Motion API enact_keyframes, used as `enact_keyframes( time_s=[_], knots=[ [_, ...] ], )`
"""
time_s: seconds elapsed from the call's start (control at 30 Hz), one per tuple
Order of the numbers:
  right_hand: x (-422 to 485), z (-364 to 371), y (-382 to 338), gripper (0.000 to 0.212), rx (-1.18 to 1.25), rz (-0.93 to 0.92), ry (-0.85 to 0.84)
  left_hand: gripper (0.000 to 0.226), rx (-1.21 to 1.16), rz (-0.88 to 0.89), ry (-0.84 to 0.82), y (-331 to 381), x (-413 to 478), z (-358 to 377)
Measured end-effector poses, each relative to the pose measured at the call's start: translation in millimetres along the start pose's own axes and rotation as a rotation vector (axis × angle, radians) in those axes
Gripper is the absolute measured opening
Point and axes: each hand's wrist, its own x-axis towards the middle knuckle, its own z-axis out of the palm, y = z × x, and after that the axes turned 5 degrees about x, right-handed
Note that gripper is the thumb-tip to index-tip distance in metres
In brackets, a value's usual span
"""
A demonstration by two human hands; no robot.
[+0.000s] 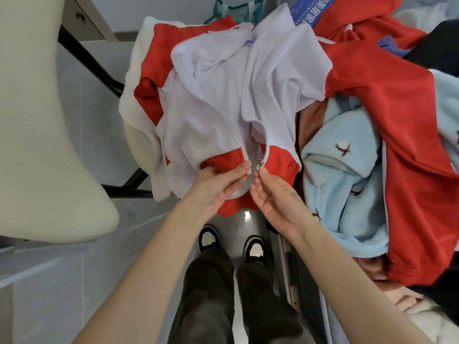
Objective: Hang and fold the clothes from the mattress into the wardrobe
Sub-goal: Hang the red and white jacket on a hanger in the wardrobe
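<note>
Left of your hands, a cream cushion [37, 120] stood well apart, with open floor between. Your left hand [218, 184] gripped the hem of the red-and-white zip jacket [223, 100], which lay spread beyond your hands, apparently to steady it. Your right hand [275, 194] pinched the zipper pull [260, 166], likely to join the teeth before hanging. To the right, a pale blue fleece [342, 182] and a red garment [397, 120] crowded the pile's edge.

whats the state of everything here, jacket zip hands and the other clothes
red and white jacket: spread out, front open
zip: undone along its length
left hand: grips the jacket hem beside the zip
right hand: pinches the zip at the hem
light blue fleece: crumpled, unfolded
red garment: unfolded, lying loose
</note>
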Motion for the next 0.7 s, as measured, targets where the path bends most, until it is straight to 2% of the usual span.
enact_keyframes(
  time_s=[0.23,0.57,0.7],
  knots=[
    [-3.9,1.2,5.7,0.019,-0.085,0.035,-0.040,0.009,0.002,0.093,0.126,-5.6,-3.7,0.6],
    [-11.5,-1.3,8.5,0.012,-0.122,0.055,-0.039,0.029,-0.084,0.104,0.090,-6.5,-6.9,2.5],
    [-13.3,1.5,12.0,0.014,-0.082,0.057,-0.024,0.029,-0.072,0.111,0.097,-8.2,-8.7,3.6]
  ],
)
